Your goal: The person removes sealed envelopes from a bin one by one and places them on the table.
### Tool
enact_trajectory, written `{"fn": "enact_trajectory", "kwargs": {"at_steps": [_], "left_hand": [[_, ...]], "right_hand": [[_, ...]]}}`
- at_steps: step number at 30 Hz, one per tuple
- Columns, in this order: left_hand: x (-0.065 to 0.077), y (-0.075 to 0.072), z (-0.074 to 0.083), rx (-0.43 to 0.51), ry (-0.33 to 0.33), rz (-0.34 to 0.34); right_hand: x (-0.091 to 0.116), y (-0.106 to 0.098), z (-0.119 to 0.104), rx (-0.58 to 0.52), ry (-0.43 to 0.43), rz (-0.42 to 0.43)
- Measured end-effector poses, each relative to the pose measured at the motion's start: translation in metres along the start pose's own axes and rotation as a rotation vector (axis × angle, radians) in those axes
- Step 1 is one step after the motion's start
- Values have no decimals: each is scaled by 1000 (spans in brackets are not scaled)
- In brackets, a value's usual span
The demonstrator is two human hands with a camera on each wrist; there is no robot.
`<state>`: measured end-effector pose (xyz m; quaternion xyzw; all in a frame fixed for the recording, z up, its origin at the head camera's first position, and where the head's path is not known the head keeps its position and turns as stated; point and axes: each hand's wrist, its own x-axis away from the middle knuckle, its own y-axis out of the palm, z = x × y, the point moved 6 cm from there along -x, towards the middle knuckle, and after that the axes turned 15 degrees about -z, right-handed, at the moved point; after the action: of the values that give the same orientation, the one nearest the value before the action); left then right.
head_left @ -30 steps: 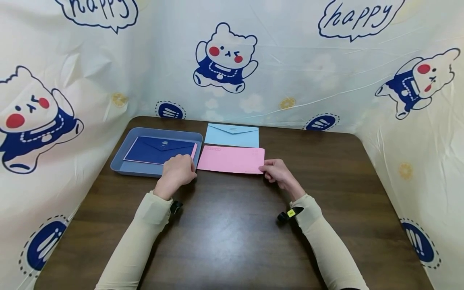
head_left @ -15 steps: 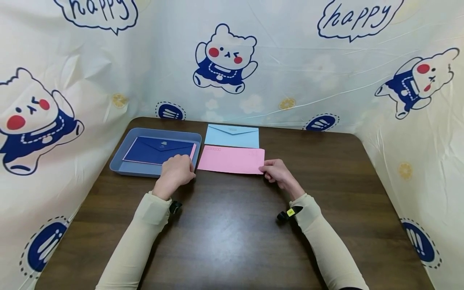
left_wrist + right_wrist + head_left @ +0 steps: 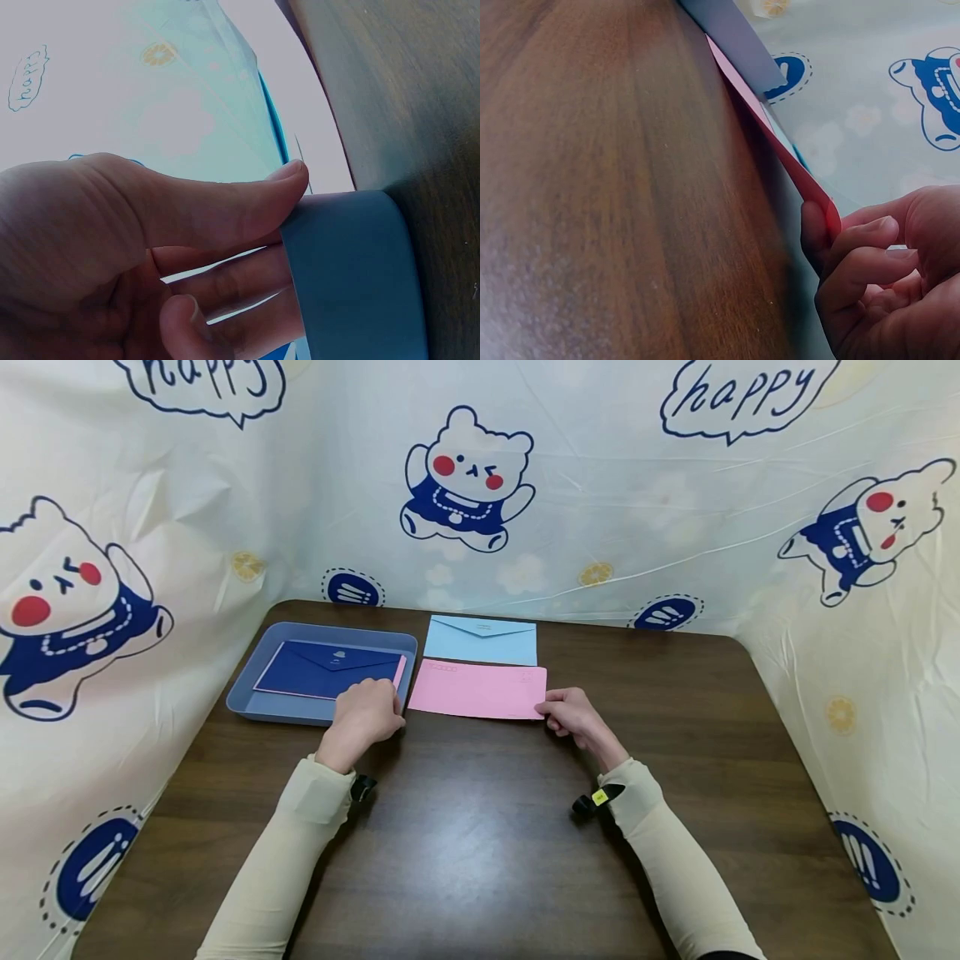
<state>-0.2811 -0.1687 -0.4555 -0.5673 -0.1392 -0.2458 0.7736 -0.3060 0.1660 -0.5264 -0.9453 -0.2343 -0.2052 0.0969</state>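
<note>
My left hand (image 3: 363,714) grips the near right corner of the blue-grey tray (image 3: 247,693); in the left wrist view the thumb and fingers hold the tray wall (image 3: 360,270) between them. Inside the tray lies a dark blue envelope (image 3: 315,672), flap up, with a pink edge showing beneath it. Right of the tray, my right hand (image 3: 577,720) pinches the near right corner of a pink envelope (image 3: 476,691). That corner is lifted a little off the table in the right wrist view, where the envelope (image 3: 780,150) appears nearly edge-on.
A light blue envelope (image 3: 480,642) lies just behind the pink one, flap up. The brown wooden table (image 3: 465,860) extends toward me and to the right. A printed cloth (image 3: 600,485) hangs around its back and sides.
</note>
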Motion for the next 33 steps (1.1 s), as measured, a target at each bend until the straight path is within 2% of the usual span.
{"fn": "enact_trajectory", "kwargs": {"at_steps": [19, 33], "left_hand": [[2, -1, 1, 4, 2, -7], [3, -1, 1, 7, 3, -4]], "right_hand": [[-2, -1, -2, 52, 24, -9], [-1, 0, -3, 59, 6, -22]]}}
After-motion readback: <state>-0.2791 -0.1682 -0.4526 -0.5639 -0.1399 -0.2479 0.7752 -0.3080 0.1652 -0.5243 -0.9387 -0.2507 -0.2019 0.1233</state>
